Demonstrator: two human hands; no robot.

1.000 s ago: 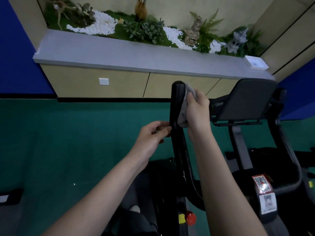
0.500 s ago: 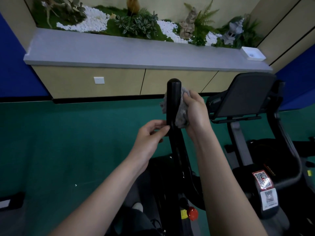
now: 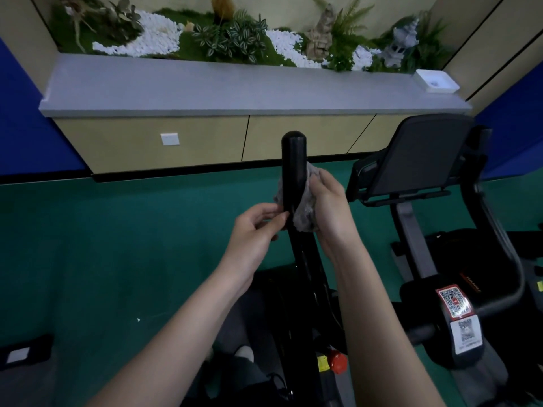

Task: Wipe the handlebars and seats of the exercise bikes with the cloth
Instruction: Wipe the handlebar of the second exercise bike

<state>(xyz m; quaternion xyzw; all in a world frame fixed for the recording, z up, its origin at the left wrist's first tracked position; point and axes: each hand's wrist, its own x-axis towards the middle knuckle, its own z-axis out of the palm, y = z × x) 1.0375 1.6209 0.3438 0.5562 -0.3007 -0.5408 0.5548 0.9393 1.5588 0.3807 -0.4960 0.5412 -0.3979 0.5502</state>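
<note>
1. Head view, centre. The handlebar [image 3: 293, 160] of the near exercise bike stands as a black upright bar with a rounded cap. The cloth [image 3: 305, 212], grey and crumpled, is wrapped partway round it below the cap, with one flap showing on the bar's left side; this wrap lets one stroke clean most of the bar's circumference.
2. Head view, hands. The right hand [image 3: 329, 207] is curled round the cloth and presses it against the bar's right side. The left hand [image 3: 255, 227] has its fingers bent, and thumb and fingertips pinch the bar just below the cloth, probably to steady it; whether they also catch the cloth's edge cannot be told.
3. Head view, stage. The cap and upper bar are bare above the cloth. No seat is being wiped.
4. Head view, right. A neighbouring bike [image 3: 458, 312] stands apart on the green floor [image 3: 117, 245], untouched by either hand.
</note>
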